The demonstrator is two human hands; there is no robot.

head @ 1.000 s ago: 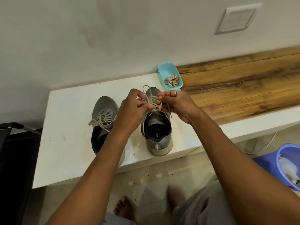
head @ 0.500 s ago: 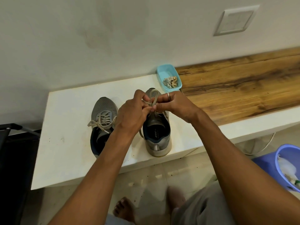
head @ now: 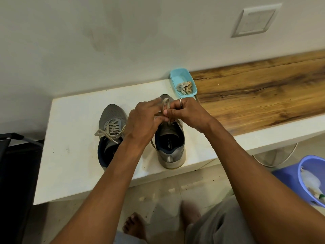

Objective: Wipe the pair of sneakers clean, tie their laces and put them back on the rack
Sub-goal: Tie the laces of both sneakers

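Two grey sneakers with dark blue lining stand side by side on a white ledge [head: 70, 155], toes toward the wall. The left sneaker [head: 110, 124] has its beige laces tied in a bow. Over the tongue of the right sneaker [head: 171, 147] my left hand [head: 142, 124] and my right hand [head: 188, 115] meet, both pinching its beige laces [head: 166, 105]. A lace loop stands up between my fingers. The front of that shoe is hidden under my hands.
A small light blue tray [head: 177, 76] with a crumpled dirty cloth sits by the wall behind the right sneaker. A wooden top [head: 263, 88] runs to the right. A purple bucket [head: 302, 175] stands on the floor at right, a black frame [head: 10, 155] at left.
My hands have shifted slightly toward the toe of the right sneaker, and my left fingers now stretch forward around the lace loop. The sneakers have not moved.
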